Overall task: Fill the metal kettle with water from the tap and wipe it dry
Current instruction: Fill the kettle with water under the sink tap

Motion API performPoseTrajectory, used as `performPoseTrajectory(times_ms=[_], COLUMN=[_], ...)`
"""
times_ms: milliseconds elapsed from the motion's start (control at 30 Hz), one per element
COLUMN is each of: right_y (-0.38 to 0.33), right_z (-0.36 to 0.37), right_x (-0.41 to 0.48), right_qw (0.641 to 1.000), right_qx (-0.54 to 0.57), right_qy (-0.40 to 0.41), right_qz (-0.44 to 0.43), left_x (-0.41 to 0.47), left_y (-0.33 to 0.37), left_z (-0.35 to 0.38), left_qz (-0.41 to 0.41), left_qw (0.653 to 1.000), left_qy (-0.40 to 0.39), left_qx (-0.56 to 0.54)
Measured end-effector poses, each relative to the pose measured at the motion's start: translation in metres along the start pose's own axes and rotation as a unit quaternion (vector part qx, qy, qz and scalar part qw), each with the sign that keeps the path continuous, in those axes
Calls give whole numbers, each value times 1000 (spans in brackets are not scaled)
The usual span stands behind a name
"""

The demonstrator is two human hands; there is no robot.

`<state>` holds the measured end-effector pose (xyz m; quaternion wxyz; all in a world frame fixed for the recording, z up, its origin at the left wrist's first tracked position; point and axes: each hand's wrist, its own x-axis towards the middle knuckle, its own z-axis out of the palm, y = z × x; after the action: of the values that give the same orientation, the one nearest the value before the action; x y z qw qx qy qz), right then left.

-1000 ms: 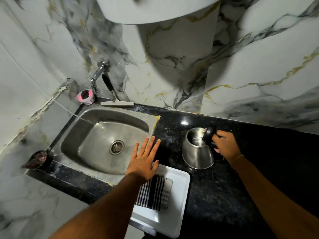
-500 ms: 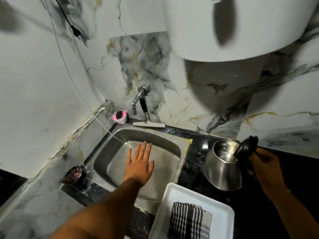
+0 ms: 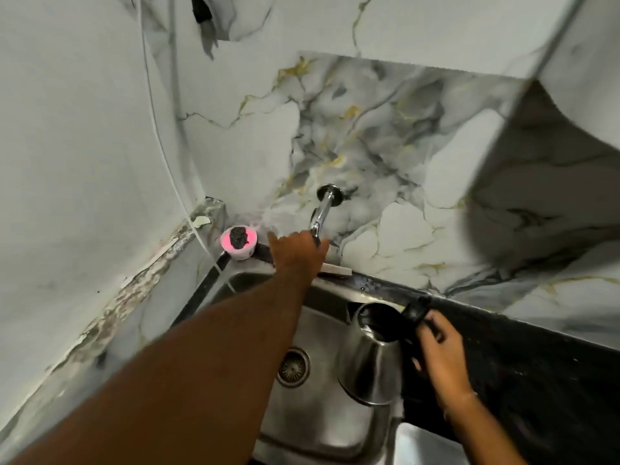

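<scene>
My right hand (image 3: pixel 439 357) grips the kettle (image 3: pixel 372 357) by its black handle, over the sink (image 3: pixel 322 427). My left hand (image 3: pixel 297 253) touches the tap (image 3: pixel 320 213); grip unclear. Full, the shiny kettle gets heavy and slippery.

- The left hand (image 3: pixel 297 251) has left the sink (image 3: pixel 322 427) rim and reached up to the tap (image 3: pixel 321 213) at twelve o'clock, fingers at its spout
- The right hand (image 3: pixel 439 354) has lifted the metal kettle (image 3: pixel 370 360) off the dark counter (image 3: pixel 523 374) and carried it leftward over the basin, lid (image 3: pixel 415 309) flipped open, the drain (image 3: pixel 292 365) at its nine o'clock
- The white tray with the checked cloth has slipped out of sight
</scene>
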<state>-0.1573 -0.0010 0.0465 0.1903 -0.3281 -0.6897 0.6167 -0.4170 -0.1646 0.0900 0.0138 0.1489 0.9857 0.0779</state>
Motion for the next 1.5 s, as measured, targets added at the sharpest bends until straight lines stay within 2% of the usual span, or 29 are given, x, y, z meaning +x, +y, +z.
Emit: performPoseTrajectory(times_ms=[200, 433, 600, 767, 867, 1033, 1233, 1500], right_y=[-11, -22, -21, -14, -5, 7, 4, 3], right_z=[98, 165, 181, 172, 170, 164, 167, 166], right_x=[21, 49, 71, 80, 85, 95, 87, 87], right_qw=[999, 998, 998, 999, 999, 998, 1000, 999], right_qx=[-24, -19, 13, 16, -10, -54, 3, 7], right_qy=[44, 50, 52, 50, 40, 22, -20, -36], right_qz=[1, 36, 22, 12, 5, 7, 7, -15], left_x=[32, 48, 62, 74, 80, 82, 81, 75], left_y=[-9, -28, -19, -45, -54, -58, -55, -57], left_z=[-7, 5, 2, 8, 0, -2, 3, 7], left_qz=[60, 108, 112, 227, 259, 248, 226, 183], left_qw=[996, 993, 989, 951, 933, 923, 934, 898], left_qy=[-59, -38, -91, -183, -222, -250, -223, -273], left_qx=[17, -20, -12, -100, -116, -154, -166, -292])
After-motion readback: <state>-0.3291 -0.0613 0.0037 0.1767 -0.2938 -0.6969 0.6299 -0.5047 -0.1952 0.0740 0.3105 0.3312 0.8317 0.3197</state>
